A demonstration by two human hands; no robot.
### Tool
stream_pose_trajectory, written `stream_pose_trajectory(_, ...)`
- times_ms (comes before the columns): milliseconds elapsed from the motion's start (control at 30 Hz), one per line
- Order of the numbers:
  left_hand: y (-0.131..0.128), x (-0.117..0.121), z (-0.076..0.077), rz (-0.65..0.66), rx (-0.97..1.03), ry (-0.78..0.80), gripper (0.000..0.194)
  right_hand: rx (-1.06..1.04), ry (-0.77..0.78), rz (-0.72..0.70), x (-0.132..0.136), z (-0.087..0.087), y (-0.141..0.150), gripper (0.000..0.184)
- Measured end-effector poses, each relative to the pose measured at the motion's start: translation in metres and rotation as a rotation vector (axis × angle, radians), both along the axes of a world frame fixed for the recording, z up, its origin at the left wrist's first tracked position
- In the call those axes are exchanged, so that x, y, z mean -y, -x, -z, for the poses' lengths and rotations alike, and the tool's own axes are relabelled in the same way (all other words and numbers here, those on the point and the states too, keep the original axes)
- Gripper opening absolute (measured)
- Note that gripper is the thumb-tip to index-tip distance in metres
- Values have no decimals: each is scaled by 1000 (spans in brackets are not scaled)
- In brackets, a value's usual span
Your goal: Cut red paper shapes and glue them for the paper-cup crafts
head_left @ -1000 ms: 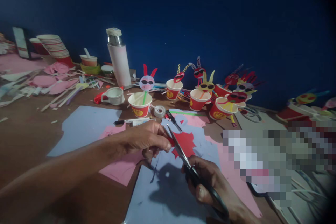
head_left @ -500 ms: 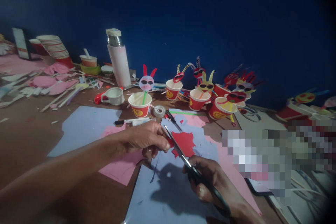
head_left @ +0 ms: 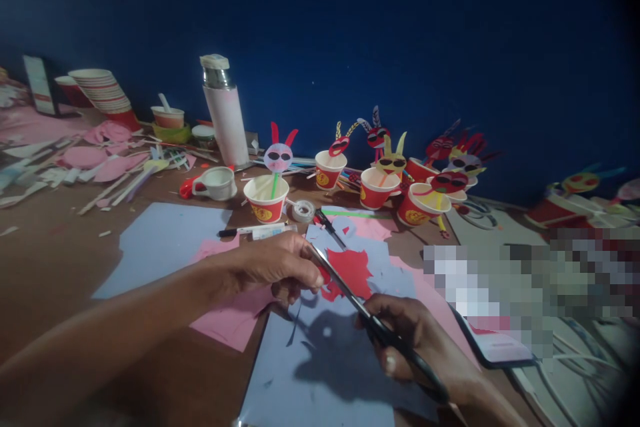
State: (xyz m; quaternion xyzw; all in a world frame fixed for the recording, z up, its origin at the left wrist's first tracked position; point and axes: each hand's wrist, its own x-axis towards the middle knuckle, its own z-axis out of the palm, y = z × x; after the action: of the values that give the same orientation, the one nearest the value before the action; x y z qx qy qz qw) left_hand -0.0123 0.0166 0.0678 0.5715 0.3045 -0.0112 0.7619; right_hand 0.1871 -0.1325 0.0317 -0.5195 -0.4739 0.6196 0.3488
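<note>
My left hand [head_left: 287, 267] is closed, pinching a small piece of red paper [head_left: 326, 275] between thumb and fingers. In my right hand [head_left: 415, 333] is a pair of scissors [head_left: 343, 285] with dark handles, its blades pointing up and left, tips close by my left fingers. The blades look nearly closed. Just past them shows a jagged larger piece of red paper [head_left: 356, 267]; whether it joins the pinched piece I cannot tell. Both hands are above blue-grey paper [head_left: 345, 380], which carries their shadow. Pink paper [head_left: 235, 320] lies beneath my left wrist.
Several red paper cups [head_left: 267, 203] with paper-faced figures line the back, before a dark blue wall. A tape roll [head_left: 303, 211], a marker [head_left: 245, 231] and a box cutter [head_left: 331, 228] lie beyond my hands. A flask [head_left: 226, 123], a mug [head_left: 220, 183] and paper scraps [head_left: 85, 157] stand leftward; a phone [head_left: 505, 350] lies right.
The scissor blades have come together, and my right hand has shifted slightly right and down. My left hand keeps its pinch in nearly the same place. More of the phone at right shows.
</note>
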Motion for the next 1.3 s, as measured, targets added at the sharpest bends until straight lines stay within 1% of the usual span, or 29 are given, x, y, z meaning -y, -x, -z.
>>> stream_pose_trajectory(67, 0, 1, 1, -9, -6, 6, 13, -19, -19, 36, -1, 0, -1, 54)
stream_pose_trajectory(233, -3, 10, 4, -68, 16, 26, 21, -67, -254, 172, -7, 1, -3, 49)
stream_pose_trajectory(333, -8, 17, 7, -92, 1, 20, 23, -75, -309, 252, -9, -2, -1, 47)
stream_pose_trajectory(467, -15, 28, 13, -92, -40, 1, 27, -111, -278, 308, -12, -5, 7, 48)
stream_pose_trajectory(633, -22, 43, 15, -72, -62, -118, 34, -177, -213, 377, -12, -2, 15, 46)
stream_pose_trajectory(733, -23, 49, 16, -49, -74, -178, 32, -174, -206, 399, -12, -2, 18, 43)
stream_pose_trajectory(833, -24, 51, 18, -14, -54, -201, 29, -145, -194, 393, -11, -3, 20, 37)
stream_pose_trajectory(900, -23, 51, 17, 0, -45, -181, 28, -155, -189, 379, -10, -4, 19, 35)
stream_pose_trajectory(967, -22, 49, 15, 30, -36, -131, 24, -170, -193, 369, -10, -4, 17, 34)
stream_pose_trajectory(1033, -20, 47, 12, 68, -53, -76, 17, -179, -192, 366, -10, -4, 15, 34)
stream_pose_trajectory(1100, -19, 44, 10, 84, -75, -50, 17, -193, -176, 370, -11, -5, 13, 35)
stream_pose_trajectory(1233, -20, 38, 11, -17, -83, -17, 13, -148, -157, 354, -11, -7, 14, 33)
stream_pose_trajectory(1300, -21, 37, 13, -38, -75, -7, 15, -97, -149, 333, -10, -9, 15, 31)
